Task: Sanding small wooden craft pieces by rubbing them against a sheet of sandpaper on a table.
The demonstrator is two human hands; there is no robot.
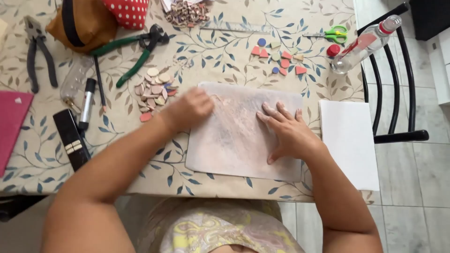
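On the table's near edge, middle: a pale square tile (239, 140) smeared with pinkish-white paste lies flat on the leaf-patterned tablecloth (225, 56).
Right hand: the right hand (288, 133) lies palm down on the tile's right half, fingers stretched out and slightly spread, gripping nothing.
Left hand: the left hand (187, 110) rests on the tile's upper left corner, blurred; its fingers look curled under, and whether they pinch anything cannot be told.
Left of the tile: a heap of pale and pinkish mosaic pieces (154, 91) sits just beside the left hand.
Far left edge: grey pliers (37, 51) lie near the corner, with green-handled nippers (136, 51) further in, beside a brown pouch (82, 23) and a red dotted cushion (129, 11).
Left side, nearer: a clear bottle (75, 82), a black-and-silver marker (87, 103), a black bar (71, 138) and a pink sheet (11, 124) lie well apart from the tile.
Far side, middle: red, blue and cream cut shapes (281, 58) are scattered beyond the tile, with a pile of small chips (187, 11) at the far edge.
Far right corner: green-handled scissors (330, 33), a red cap (333, 50) and a clear plastic bottle (365, 44) lying on its side.
Right edge: a white board (349, 143) lies just beside the tile, overhanging the edge near a black chair (398, 103).
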